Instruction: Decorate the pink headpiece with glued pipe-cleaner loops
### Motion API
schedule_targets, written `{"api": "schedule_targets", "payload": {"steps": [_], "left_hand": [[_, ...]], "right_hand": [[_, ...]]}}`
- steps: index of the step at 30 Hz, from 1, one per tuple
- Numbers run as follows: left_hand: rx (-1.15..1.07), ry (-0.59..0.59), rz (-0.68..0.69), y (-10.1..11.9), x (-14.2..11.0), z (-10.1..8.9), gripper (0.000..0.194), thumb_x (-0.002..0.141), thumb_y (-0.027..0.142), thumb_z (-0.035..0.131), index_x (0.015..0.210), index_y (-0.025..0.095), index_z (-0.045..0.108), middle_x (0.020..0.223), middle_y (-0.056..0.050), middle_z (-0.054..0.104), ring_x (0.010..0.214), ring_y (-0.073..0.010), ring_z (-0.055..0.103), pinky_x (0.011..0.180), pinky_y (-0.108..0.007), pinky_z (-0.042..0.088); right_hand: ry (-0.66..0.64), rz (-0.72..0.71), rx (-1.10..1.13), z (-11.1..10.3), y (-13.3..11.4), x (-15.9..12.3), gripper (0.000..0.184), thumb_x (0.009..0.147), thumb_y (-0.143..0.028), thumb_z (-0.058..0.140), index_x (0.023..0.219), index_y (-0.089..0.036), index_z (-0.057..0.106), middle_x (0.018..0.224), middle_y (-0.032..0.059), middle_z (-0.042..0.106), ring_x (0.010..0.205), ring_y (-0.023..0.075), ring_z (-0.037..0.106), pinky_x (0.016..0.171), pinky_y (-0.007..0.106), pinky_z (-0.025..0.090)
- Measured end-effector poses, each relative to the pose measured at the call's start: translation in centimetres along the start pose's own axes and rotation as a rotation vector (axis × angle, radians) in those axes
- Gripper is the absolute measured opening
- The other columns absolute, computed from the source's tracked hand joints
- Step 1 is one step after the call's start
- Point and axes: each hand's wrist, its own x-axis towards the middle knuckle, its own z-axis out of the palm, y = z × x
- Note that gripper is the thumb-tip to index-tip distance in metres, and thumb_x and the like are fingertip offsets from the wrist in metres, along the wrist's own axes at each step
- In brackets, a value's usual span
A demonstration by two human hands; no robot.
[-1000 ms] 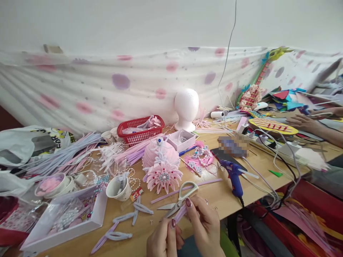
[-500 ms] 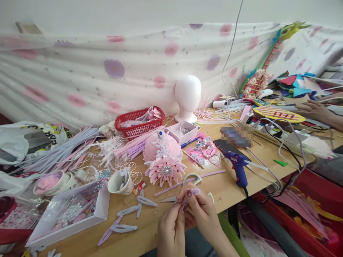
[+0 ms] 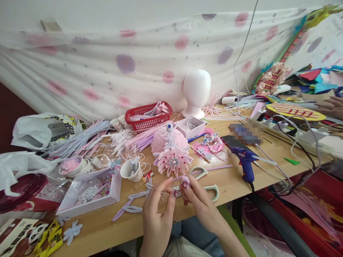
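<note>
Between the thumb and fingers of my right hand [image 3: 199,200] is a short lilac pipe cleaner [image 3: 185,180], bent into a small curl. My left hand [image 3: 159,207] is just left of it, thumb and fingers apart and nothing seen between them. Scissors [image 3: 213,192] with pale green handles lie behind my hands, partly covered by them. Farther back stands a pink dome-shaped headpiece [image 3: 169,142] with a beaded pink flower [image 3: 174,161]. Bent grey-white and lilac pipe cleaners [image 3: 134,208] lie left of my left hand. A straight lilac pipe cleaner [image 3: 219,167] lies behind the scissors.
A blue glue gun [image 3: 247,164] stands at the right by cables and a power strip [image 3: 284,132]. A white foam head [image 3: 197,92] and red basket [image 3: 148,123] are at the back. Left are a bead box [image 3: 88,207] and paper cup [image 3: 131,172]. A co-worker's hand [image 3: 332,107] shows far right.
The lilac pipe cleaner, held straight by both hands earlier, is now curled in my right hand. My left hand has let go and moved left. The camera view has shifted.
</note>
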Motion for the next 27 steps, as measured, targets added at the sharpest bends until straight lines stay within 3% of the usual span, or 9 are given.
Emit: {"api": "schedule_targets", "payload": {"steps": [3, 6, 11, 17, 27], "left_hand": [[0.088, -0.008, 0.223, -0.1, 0.7, -0.5, 0.021, 0.091, 0.018, 0.065, 0.108, 0.025, 0.076, 0.092, -0.003, 0.075, 0.087, -0.0158, 0.073, 0.08, -0.023, 0.059], [0.132, -0.009, 0.274, -0.4, 0.6, -1.0, 0.02, 0.093, 0.013, 0.063, 0.099, 0.025, 0.077, 0.087, -0.001, 0.075, 0.081, -0.0133, 0.072, 0.077, -0.019, 0.057], [0.146, 0.057, 0.225, -1.1, -0.1, -1.9, 0.016, 0.091, 0.016, 0.066, 0.095, 0.026, 0.078, 0.082, -0.001, 0.076, 0.077, -0.0153, 0.071, 0.073, -0.022, 0.056], [0.167, 0.058, 0.052, -1.2, -0.4, -2.5, 0.021, 0.095, 0.028, 0.062, 0.081, 0.024, 0.077, 0.079, -0.003, 0.076, 0.075, -0.0182, 0.072, 0.063, -0.023, 0.055], [0.016, 0.119, -0.074, -1.8, -0.8, -1.7, 0.01, 0.086, 0.031, 0.073, 0.086, 0.027, 0.082, 0.084, -0.003, 0.08, 0.077, -0.0194, 0.074, 0.073, -0.027, 0.059]], "right_hand": [[-0.194, -0.016, -0.161, 0.4, -0.5, -0.2, 0.024, 0.107, -0.038, 0.04, 0.096, -0.023, 0.054, 0.085, 0.0005, 0.059, 0.078, 0.0161, 0.053, 0.073, 0.028, 0.045], [-0.254, -0.039, -0.269, 0.6, -0.9, -0.3, 0.023, 0.106, -0.032, 0.04, 0.09, -0.022, 0.054, 0.083, 0.0003, 0.062, 0.075, 0.0152, 0.054, 0.07, 0.026, 0.043], [-0.216, -0.031, -0.283, 0.5, -0.9, -0.4, 0.04, 0.106, -0.041, 0.04, 0.072, -0.022, 0.047, 0.063, -0.004, 0.047, 0.058, 0.0124, 0.043, 0.056, 0.024, 0.034], [-0.031, -0.239, -0.429, 0.6, -0.3, -0.4, 0.044, 0.103, -0.037, 0.045, 0.062, -0.02, 0.05, 0.06, -0.0017, 0.05, 0.057, 0.0132, 0.045, 0.055, 0.026, 0.032], [-0.027, -0.19, -0.372, -0.4, -0.3, -0.5, 0.041, 0.107, -0.038, 0.04, 0.074, -0.02, 0.058, 0.062, -0.001, 0.059, 0.058, 0.0144, 0.054, 0.058, 0.025, 0.039]]}}
